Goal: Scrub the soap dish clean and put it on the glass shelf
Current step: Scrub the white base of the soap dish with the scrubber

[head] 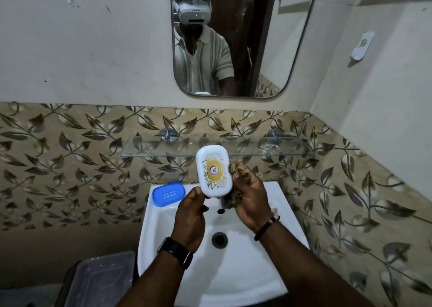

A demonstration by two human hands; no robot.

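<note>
White soap dish (214, 170): you're pinching its lower edge w/ your left hand (190, 215) over the sink (275, 215); right hand (251, 199) is clenching a brownish scrubber (235, 166) beside it.

Our left hand (190, 215) pinches the near end of the soap dish (214, 170), which stands up past our fingertips before the glass shelf (163, 149). Just right, our right hand (251, 201) cups a scrubber (236, 168). Left of our fingers a second dish (167, 194) sits on the basin (245, 271) rim.
</note>
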